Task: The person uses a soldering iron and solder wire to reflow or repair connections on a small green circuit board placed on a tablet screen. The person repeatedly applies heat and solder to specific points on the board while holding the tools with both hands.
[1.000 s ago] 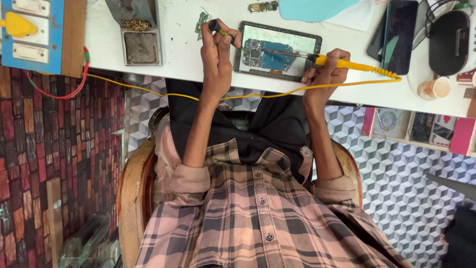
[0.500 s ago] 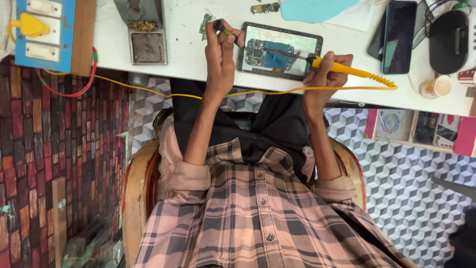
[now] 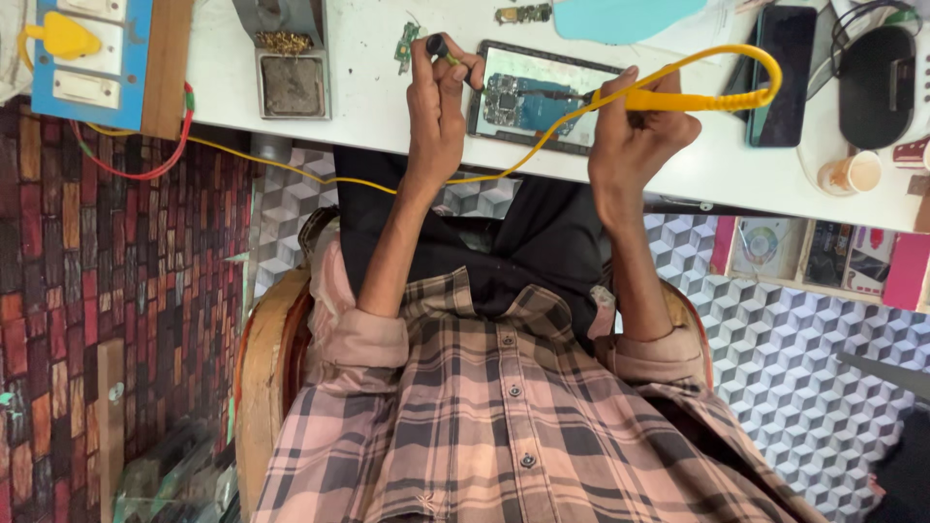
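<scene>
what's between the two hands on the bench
In the head view, the opened phone with its circuit board exposed lies on the white bench between the left hand and the right hand, which holds the yellow soldering iron.

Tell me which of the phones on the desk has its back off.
The phone between the hands: its circuit board lies exposed, with the right hand's yellow soldering iron at it. The dark phone further right is closed.

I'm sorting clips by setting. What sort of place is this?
Probably a small phone repair bench: an opened phone with its board bare lies on the white table, the right hand holds a yellow soldering iron to it, and a tip-cleaner stand sits nearby.
</scene>
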